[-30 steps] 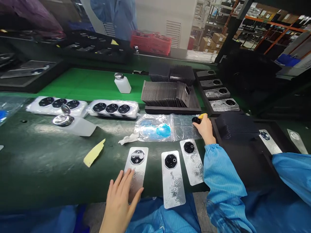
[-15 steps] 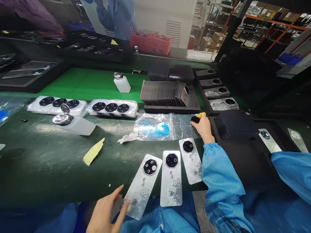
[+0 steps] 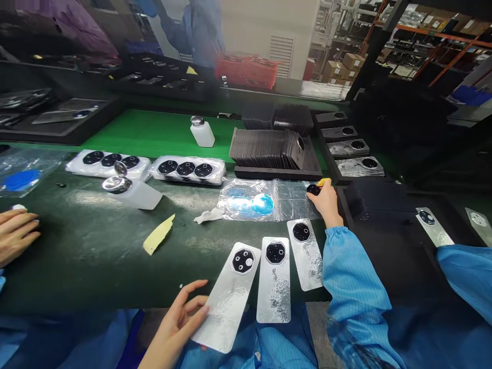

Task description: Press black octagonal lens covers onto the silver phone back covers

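My left hand grips the lower left edge of a silvery phone back cover, the leftmost of three at the table's front edge. Its thumb lies on the cover, and a fingertip shows beneath. This cover has a black camera area with several rings. The middle cover and the right cover lie beside it with dark, speckled camera areas. Farther off, my right hand pinches a black round camera lens cover over a clear plastic bag. Something yellow shows at its fingertips.
Two wrapped stacks of black lens covers lie behind a white pump bottle. A rack of dark plates stands at the back. Yellow paper lies mid-table. Another person's hand is at far left, another's sleeve at right.
My left hand has closed on the leftmost phone back cover, which has tilted slightly. My right hand stays at the lens cover. Another person's hand has come into view at far left.
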Action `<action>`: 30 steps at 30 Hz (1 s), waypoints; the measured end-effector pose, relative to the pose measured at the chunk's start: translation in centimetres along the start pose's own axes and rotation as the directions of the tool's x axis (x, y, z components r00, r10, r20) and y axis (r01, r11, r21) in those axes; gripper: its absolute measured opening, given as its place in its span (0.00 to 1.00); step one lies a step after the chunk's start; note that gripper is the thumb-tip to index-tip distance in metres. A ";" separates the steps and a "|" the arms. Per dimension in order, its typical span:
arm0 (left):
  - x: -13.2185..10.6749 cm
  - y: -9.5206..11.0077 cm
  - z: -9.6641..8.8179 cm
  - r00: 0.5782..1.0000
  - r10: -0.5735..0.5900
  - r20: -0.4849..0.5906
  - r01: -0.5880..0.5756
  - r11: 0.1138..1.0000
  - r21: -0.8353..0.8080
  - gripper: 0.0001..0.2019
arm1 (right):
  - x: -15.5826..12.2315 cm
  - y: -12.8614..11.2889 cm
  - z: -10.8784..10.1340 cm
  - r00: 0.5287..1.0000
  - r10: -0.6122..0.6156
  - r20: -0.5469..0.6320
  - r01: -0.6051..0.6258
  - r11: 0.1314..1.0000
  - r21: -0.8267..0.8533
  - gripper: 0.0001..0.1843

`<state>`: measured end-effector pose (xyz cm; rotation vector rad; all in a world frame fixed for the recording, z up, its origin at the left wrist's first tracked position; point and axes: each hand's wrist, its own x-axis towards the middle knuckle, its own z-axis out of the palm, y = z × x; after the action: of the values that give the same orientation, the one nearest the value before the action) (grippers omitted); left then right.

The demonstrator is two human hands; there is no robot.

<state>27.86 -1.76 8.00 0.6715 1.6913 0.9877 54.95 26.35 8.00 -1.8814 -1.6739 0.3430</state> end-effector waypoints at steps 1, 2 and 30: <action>0.3 0.8 0.1 0.997 -0.041 0.060 0.047 0.994 -0.099 0.24 | 0.0 -0.1 0.0 1.000 0.004 -0.001 -0.004 1.000 0.004 0.23; 0.7 1.5 0.3 0.991 -0.065 0.118 0.085 0.981 -0.177 0.26 | -0.1 -0.2 0.0 1.000 0.007 -0.003 -0.007 1.000 0.009 0.23; 8.6 7.7 7.3 0.791 0.333 0.513 -0.348 0.935 -0.070 0.45 | -7.7 -6.2 -1.5 0.781 -0.399 0.480 -0.319 0.406 0.856 0.29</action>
<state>31.76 11.22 9.42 1.1793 1.1236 0.9185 49.37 18.72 11.34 -0.8202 -1.3368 1.6813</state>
